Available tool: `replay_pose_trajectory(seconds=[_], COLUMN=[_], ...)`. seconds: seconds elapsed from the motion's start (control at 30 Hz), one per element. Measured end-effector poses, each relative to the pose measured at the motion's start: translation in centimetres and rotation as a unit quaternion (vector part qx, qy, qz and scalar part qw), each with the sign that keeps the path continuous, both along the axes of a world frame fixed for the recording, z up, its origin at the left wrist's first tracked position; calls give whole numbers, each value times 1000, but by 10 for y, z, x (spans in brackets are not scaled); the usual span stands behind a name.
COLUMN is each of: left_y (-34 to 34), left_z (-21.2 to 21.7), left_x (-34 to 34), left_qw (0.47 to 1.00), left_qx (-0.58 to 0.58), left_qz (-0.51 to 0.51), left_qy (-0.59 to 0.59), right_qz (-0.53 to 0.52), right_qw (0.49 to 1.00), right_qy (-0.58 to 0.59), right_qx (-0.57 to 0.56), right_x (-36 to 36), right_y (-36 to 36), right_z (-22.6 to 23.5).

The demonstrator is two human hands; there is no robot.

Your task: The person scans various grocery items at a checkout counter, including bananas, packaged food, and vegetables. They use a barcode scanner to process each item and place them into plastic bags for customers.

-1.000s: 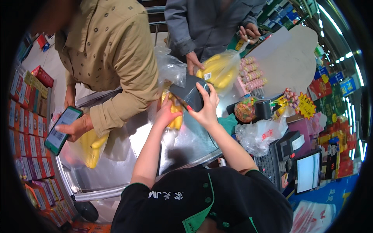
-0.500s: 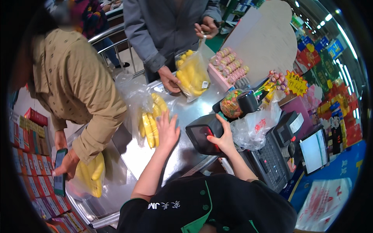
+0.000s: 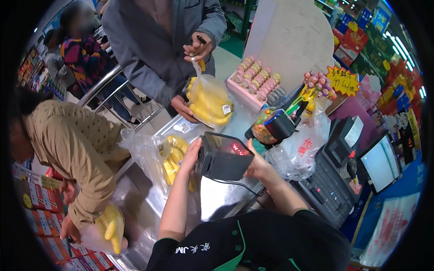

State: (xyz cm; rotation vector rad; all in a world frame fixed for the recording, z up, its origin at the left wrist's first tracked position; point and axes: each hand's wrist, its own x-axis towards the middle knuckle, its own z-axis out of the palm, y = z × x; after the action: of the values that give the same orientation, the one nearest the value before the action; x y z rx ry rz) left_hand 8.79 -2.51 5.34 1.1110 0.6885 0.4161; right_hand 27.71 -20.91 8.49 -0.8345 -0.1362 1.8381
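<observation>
Between my two hands is a black box-shaped barcode scanner [image 3: 221,165] with a dark window and red lights, its cable running toward the right. My left hand [image 3: 192,156] grips its left side, and my right hand [image 3: 257,163] is wrapped round its right side, fingers partly hidden. Just left of my left hand, a clear bag of bananas [image 3: 174,153] lies on the metal counter [image 3: 217,198]. Across the counter, a person in a grey jacket [image 3: 153,58] holds another bagged bunch of bananas [image 3: 211,101] with a white label.
A person in a tan shirt [image 3: 86,149] leans at the left beside more bagged bananas [image 3: 112,228]. To the right are a candy jar [image 3: 266,128], a white plastic bag [image 3: 300,149], a keyboard [image 3: 325,185] and a screen [image 3: 379,162]. Pink boxed sweets [image 3: 255,81] stand at the back.
My left hand has left the bananas on the counter and taken the scanner's left side. The scanner has turned and its red lights show. The tan-shirted person has bent lower.
</observation>
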Motion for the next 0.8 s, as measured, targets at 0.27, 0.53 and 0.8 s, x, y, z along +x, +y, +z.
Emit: replay_pose_trajectory(seconds=[0.27,0.53,0.8], left_y=[38,56,-14], left_z=[33,14,27], left_x=[48,75,21], left_qw=[978,990,999], left_qx=[122,-53,32], left_qz=[-10,-19,23], left_qy=[168,130,35], right_qz=[-177,-203,-204], right_qw=[974,962,970], right_qy=[39,157,100], right_qx=[139,98,81], right_x=[42,49,11], right_y=[84,121,56], right_z=[-46,-11,-28])
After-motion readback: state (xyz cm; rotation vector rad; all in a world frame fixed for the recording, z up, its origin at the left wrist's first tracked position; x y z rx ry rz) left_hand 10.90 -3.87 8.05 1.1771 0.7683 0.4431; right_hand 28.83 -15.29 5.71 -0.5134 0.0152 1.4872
